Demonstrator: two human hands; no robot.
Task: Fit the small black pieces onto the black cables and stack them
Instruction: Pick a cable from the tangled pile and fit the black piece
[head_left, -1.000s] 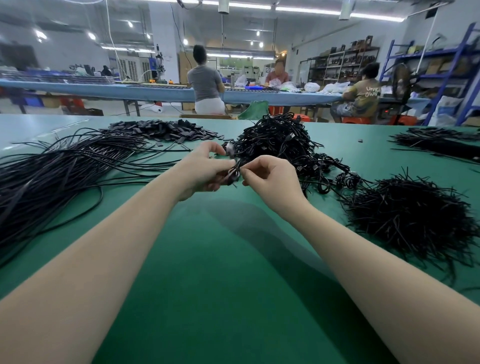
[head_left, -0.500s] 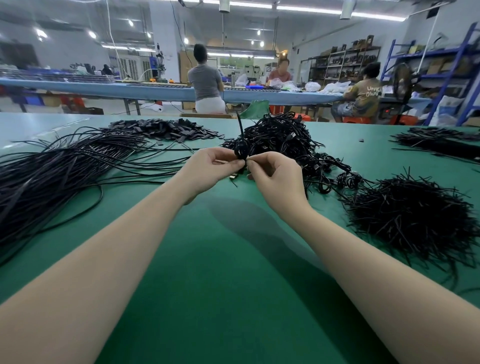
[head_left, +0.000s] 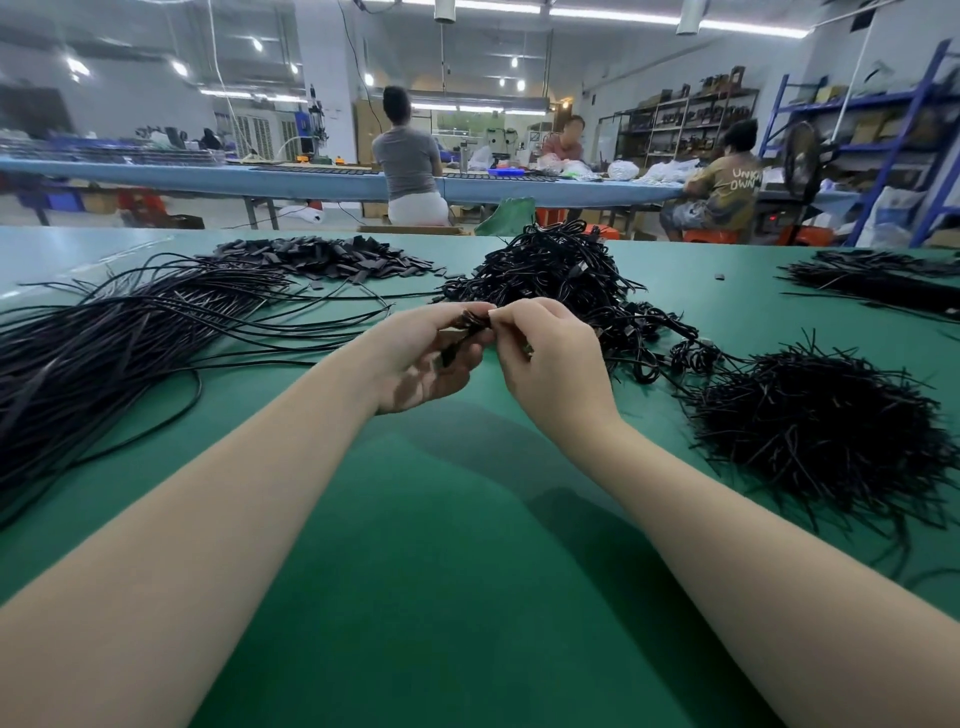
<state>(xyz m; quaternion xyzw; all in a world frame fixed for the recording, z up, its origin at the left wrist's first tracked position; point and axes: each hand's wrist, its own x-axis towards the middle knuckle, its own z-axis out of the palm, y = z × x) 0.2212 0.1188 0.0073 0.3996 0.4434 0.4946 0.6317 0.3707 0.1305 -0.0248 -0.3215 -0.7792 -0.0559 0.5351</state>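
One camera on the person's head, looking forward and down, close over the green table (head_left: 467, 597), far room behind.

two hands (head_left: 426, 358), five black heaps (head_left: 821, 436), three seated people (head_left: 410, 166)

Both hands meet above the green counter (head_left: 467, 597), mid-frame. Left hand (head_left: 431, 358) palm up, fingers curled round a black cable (head_left: 460, 340); right hand (head_left: 550, 358) pinches a small black piece (head_left: 475, 318) at the cable's top end, fingertips touching the left's. Loose cable bundle (head_left: 114, 332) lies left, flat black pieces pile (head_left: 332, 260) far left-centre, tangled cable heap (head_left: 561, 275) just behind the hands, short-strand heap (head_left: 821, 426) right. Three people sit at a blue bench (head_left: 311, 179) beyond.
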